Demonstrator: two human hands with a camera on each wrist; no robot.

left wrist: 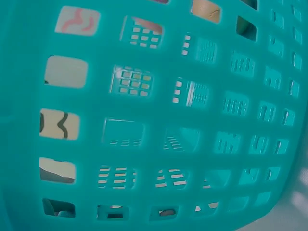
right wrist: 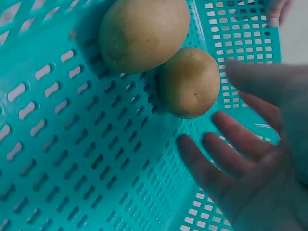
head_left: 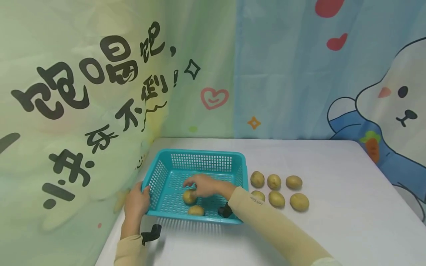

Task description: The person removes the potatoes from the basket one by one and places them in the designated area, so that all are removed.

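A turquoise plastic basket (head_left: 203, 151) with slotted walls stands on the white table. My left hand (head_left: 137, 199) grips its left rim, thumb over the edge; the left wrist view is filled by the perforated basket wall (left wrist: 161, 106). Inside the basket lie two potatoes: one (head_left: 189, 197) near the middle and one (head_left: 196, 210) by the front wall. Over the basket floor, my right hand (head_left: 204, 186) reaches in beside the middle potato. From the right wrist, its fingers (right wrist: 204, 168) look spread and relaxed, next to the smaller-looking potato (right wrist: 191, 82), with nothing in the palm.
Several potatoes sit in two rows on the table right of the basket, among them a back-row potato (head_left: 274, 181) and a front-row potato (head_left: 299, 202). A printed curtain (head_left: 283, 74) hangs behind the white table (head_left: 349, 221) and along its left side.
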